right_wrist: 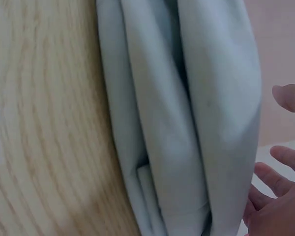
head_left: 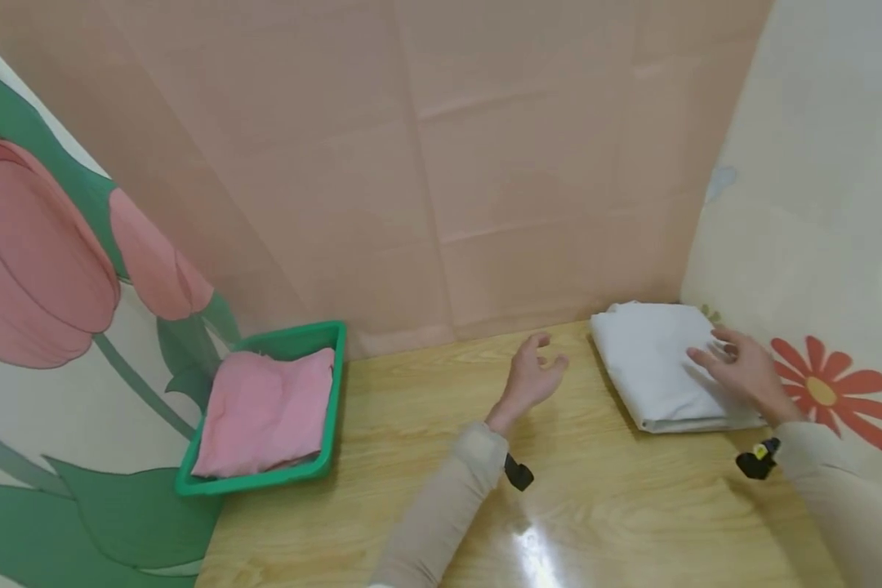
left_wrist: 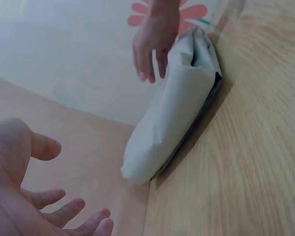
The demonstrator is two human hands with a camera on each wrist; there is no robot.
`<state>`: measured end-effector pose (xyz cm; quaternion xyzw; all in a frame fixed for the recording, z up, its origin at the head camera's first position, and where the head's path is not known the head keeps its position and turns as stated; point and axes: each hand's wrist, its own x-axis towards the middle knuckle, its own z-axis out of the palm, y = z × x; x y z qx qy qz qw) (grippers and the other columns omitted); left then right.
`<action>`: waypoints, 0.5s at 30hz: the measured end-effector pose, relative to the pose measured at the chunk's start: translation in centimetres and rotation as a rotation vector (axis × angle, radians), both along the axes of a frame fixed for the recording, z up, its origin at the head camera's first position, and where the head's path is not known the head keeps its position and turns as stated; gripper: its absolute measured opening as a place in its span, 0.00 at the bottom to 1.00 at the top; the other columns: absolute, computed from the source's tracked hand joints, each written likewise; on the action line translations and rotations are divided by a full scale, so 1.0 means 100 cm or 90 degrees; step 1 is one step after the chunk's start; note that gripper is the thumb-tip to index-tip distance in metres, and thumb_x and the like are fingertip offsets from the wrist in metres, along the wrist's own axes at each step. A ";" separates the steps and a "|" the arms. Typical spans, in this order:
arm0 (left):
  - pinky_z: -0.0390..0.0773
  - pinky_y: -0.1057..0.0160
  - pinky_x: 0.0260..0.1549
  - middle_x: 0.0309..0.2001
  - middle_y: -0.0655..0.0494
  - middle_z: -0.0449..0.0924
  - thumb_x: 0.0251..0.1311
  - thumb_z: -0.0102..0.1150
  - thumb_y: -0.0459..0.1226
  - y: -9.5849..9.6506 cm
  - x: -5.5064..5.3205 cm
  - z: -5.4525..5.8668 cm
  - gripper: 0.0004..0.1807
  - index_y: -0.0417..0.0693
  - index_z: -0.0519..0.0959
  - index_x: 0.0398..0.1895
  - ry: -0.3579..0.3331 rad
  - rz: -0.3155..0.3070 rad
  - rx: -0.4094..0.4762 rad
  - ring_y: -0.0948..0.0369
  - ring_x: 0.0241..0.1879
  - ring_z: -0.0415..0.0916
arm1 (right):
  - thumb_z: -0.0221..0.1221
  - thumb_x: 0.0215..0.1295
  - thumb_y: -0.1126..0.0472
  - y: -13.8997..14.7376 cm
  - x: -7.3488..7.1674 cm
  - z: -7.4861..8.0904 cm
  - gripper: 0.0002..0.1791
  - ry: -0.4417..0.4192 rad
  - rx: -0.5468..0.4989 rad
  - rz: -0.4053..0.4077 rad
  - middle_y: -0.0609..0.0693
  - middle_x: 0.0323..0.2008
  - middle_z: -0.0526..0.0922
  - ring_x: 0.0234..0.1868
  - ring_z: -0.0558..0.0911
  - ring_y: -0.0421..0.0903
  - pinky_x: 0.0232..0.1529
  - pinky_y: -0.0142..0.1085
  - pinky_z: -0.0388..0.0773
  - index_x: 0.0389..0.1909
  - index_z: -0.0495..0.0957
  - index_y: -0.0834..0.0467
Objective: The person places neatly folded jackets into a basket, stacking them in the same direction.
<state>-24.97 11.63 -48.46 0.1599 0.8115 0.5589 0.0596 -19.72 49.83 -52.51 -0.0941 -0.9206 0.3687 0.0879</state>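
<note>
Cloth [head_left: 654, 359], white and folded, at three o'clock from the left hand [head_left: 531, 380].
Its fingers spread loosely, holding nothing; the right hand [head_left: 748, 374], also loose-fingered and empty, is at the cloth's three-o'clock edge, touch unclear. Nine o'clock from the left hand, a green basket [head_left: 338, 359] holds a pink towel [head_left: 265, 416].

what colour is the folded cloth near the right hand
The folded cloth is white, seen best in the head view.

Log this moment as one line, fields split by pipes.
left hand: empty, above table | right hand: over folded white cloth, contact unclear | pink cloth: in green tray
</note>
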 end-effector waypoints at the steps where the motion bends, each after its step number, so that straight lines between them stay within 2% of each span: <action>1: 0.81 0.60 0.53 0.71 0.56 0.76 0.73 0.63 0.49 0.004 0.000 -0.002 0.28 0.55 0.74 0.74 0.002 -0.001 -0.004 0.58 0.60 0.78 | 0.57 0.76 0.35 0.002 0.001 -0.001 0.53 -0.008 0.007 -0.005 0.80 0.76 0.60 0.71 0.63 0.83 0.63 0.76 0.65 0.82 0.52 0.71; 5: 0.81 0.62 0.50 0.70 0.55 0.77 0.72 0.64 0.49 0.022 0.004 -0.009 0.29 0.56 0.74 0.73 0.000 -0.018 0.008 0.58 0.58 0.79 | 0.55 0.76 0.32 0.007 0.003 -0.004 0.55 -0.039 0.026 -0.026 0.81 0.77 0.55 0.73 0.58 0.84 0.65 0.78 0.61 0.82 0.49 0.71; 8: 0.81 0.61 0.51 0.71 0.56 0.76 0.72 0.64 0.51 0.035 0.009 -0.016 0.30 0.56 0.73 0.74 -0.010 -0.041 0.016 0.55 0.60 0.80 | 0.54 0.76 0.31 0.011 0.005 -0.007 0.56 -0.045 0.038 -0.037 0.83 0.76 0.54 0.73 0.56 0.84 0.65 0.79 0.58 0.82 0.49 0.72; 12: 0.82 0.58 0.55 0.71 0.59 0.75 0.72 0.64 0.52 0.051 0.015 -0.024 0.32 0.53 0.72 0.75 -0.020 -0.047 -0.004 0.51 0.64 0.79 | 0.56 0.73 0.29 0.014 0.009 -0.013 0.59 -0.055 0.067 -0.039 0.84 0.74 0.55 0.72 0.56 0.85 0.64 0.79 0.58 0.81 0.51 0.74; 15: 0.81 0.57 0.57 0.71 0.56 0.76 0.72 0.64 0.51 0.063 0.019 -0.029 0.32 0.51 0.72 0.75 -0.024 -0.045 -0.026 0.50 0.64 0.79 | 0.58 0.72 0.29 0.017 0.013 -0.019 0.60 -0.061 0.099 -0.035 0.85 0.74 0.56 0.71 0.57 0.85 0.64 0.78 0.60 0.80 0.51 0.75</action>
